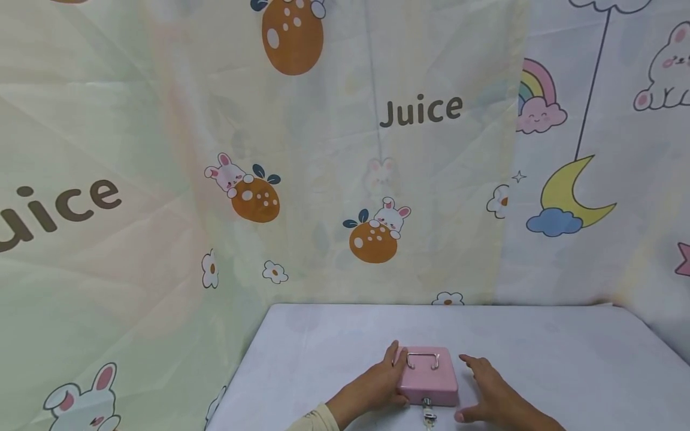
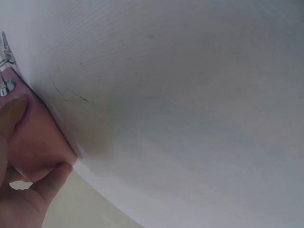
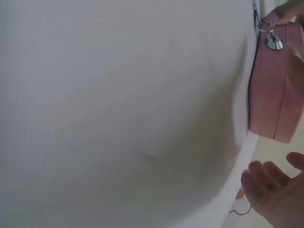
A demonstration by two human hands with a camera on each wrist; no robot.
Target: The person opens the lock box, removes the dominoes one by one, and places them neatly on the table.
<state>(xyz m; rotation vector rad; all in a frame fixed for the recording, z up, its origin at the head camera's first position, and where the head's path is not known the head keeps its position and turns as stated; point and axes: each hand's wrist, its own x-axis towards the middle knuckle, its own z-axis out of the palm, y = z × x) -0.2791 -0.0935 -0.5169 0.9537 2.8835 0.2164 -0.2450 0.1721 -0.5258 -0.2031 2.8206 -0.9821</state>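
A small pink metal cash box (image 1: 428, 376) sits on the table, with a silver wire handle (image 1: 423, 354) on its lid. Keys (image 1: 429, 416) hang from the lock at its front. My left hand (image 1: 377, 383) holds the box by its left side, thumb near the front corner and fingers along the side and top edge. In the left wrist view, thumb and fingers span the pink box (image 2: 38, 137). To the right of the box, my right hand (image 1: 493, 395) is apart from it, thumb and fingers spread and nothing held. The right wrist view shows that hand (image 3: 275, 197) beside the box end.
A white-covered table (image 1: 566, 347) lies under the box and hands. Behind it and on the left hangs a printed curtain (image 1: 323, 131) with rabbits, oranges and lettering; its lower edge meets the table's back edge.
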